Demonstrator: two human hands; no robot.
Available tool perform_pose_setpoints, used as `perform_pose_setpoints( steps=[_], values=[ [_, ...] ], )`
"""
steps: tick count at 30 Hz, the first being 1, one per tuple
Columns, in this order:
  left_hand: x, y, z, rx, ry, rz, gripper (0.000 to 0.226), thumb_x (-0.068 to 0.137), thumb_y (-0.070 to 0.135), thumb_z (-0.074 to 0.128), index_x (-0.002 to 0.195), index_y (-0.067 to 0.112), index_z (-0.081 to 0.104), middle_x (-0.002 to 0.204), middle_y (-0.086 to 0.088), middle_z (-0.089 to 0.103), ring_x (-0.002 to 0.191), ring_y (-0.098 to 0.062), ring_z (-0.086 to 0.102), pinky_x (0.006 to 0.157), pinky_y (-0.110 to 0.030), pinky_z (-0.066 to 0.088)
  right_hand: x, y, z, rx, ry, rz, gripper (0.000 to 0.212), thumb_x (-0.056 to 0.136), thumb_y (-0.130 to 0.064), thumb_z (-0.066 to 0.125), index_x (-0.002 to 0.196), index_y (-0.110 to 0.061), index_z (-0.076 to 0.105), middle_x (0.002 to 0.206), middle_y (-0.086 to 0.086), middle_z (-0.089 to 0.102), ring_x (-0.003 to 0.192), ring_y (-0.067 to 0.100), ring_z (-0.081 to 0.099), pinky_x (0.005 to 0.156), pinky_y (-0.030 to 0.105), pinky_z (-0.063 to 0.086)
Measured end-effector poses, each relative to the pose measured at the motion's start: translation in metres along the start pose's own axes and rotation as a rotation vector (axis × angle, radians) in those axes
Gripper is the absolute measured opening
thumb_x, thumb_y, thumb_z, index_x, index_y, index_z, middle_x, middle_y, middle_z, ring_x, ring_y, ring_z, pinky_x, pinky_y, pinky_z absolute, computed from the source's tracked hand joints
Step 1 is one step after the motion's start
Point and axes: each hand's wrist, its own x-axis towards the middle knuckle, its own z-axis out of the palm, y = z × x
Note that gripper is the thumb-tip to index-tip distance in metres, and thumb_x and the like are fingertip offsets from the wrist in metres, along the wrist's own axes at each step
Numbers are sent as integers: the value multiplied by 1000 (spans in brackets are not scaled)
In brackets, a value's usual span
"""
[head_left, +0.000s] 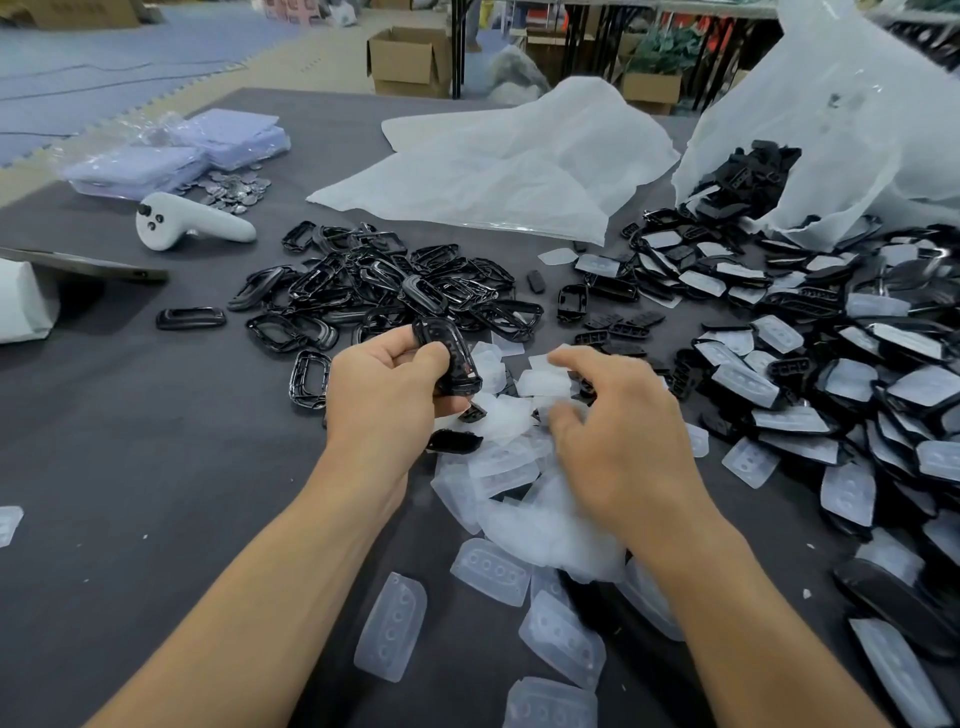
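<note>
The left hand (384, 395) is curled closed around a glossy black plastic key-fob shell (449, 358), thumb across its face and the shell's upper end sticking out above the fingers, held just above the dark grey table cloth (156, 441) at the centre of the view. The right hand (618, 431) hangs beside it with fingers bent over a loose pile of translucent white rubber button pads (509, 462); it is blurred, and I cannot tell whether the fingertips pinch a pad or only touch the pile. Just beyond the left hand lies a heap of glossy black oval plastic frames (384, 291). At the far right a large white plastic bag (841, 130) stands open on its side, and matte black plastic parts (753, 176) spill from its mouth into a wide spread of black shells fitted with pale pads (831, 353). A flat, crumpled white bag (509, 166) lies behind the frames. To the left sit a white handheld controller (192, 221), a small pile of silvery metal discs (236, 189) and clear-wrapped lilac packets (208, 145). An open brown cardboard box (408, 60) stands on the floor behind the table.
</note>
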Motion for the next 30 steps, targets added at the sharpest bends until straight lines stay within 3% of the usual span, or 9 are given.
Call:
perform_pose_setpoints(
  steps=[3,6,8,11,15,19,23,28,30],
  values=[
    [-1,2,0,8,-13,-15,26,97,2,64,83,16,80,76,-1,78,55,-13,68,50,-24,57,3,2,-7,-23,-123,68,37,93,-29,69,129,-34,68,120,-9,72,115,16,65,103,35,49],
    [-4,3,2,26,-53,-15,37,97,1,63,71,21,80,71,0,76,51,-14,65,47,-24,56,2,1,-12,70,-40,80,22,89,-25,74,106,-38,78,100,-17,78,100,7,70,97,33,55],
    [-5,4,4,35,-65,-12,38,96,0,62,69,21,79,70,1,76,50,-14,64,47,-24,56,1,1,-11,117,21,63,20,89,-26,74,95,-46,74,90,-19,77,90,7,70,88,32,57],
    [-7,4,4,52,-70,-18,33,97,1,62,73,17,78,70,0,76,50,-14,64,47,-24,56,0,1,-11,269,51,91,14,89,-30,75,96,-43,78,97,-22,77,82,3,67,84,30,58],
    [-13,7,5,82,-113,-22,37,97,4,63,73,26,81,73,1,77,57,-16,69,49,-26,59,1,-3,-17,580,27,129,16,83,-13,81,78,-29,80,74,-1,77,67,24,68,71,41,60],
    [-17,4,8,139,-160,16,32,96,6,64,80,27,81,75,-3,78,66,-19,75,55,-30,61,2,-9,-19,920,-20,178,17,80,0,83,72,-14,80,62,2,70,47,7,51,47,19,43],
    [-24,2,12,175,-187,16,28,95,8,66,84,30,80,76,-5,79,71,-24,78,60,-32,62,-3,-15,-16,1027,-70,235,12,84,-1,79,77,-10,76,60,6,65,45,8,46,44,16,37],
    [-23,5,7,154,-164,70,25,95,10,63,86,27,79,80,-7,79,74,-21,78,63,-34,64,-4,-18,-12,957,-94,266,20,84,-12,82,69,-24,78,51,-4,49,40,8,29,39,17,29],
    [-24,7,6,131,-158,73,25,95,8,63,86,25,79,82,-9,79,73,-21,78,62,-33,63,-6,-20,-13,939,-92,239,16,86,-17,80,71,-22,78,52,-3,52,42,9,34,41,16,32]
  ],
)
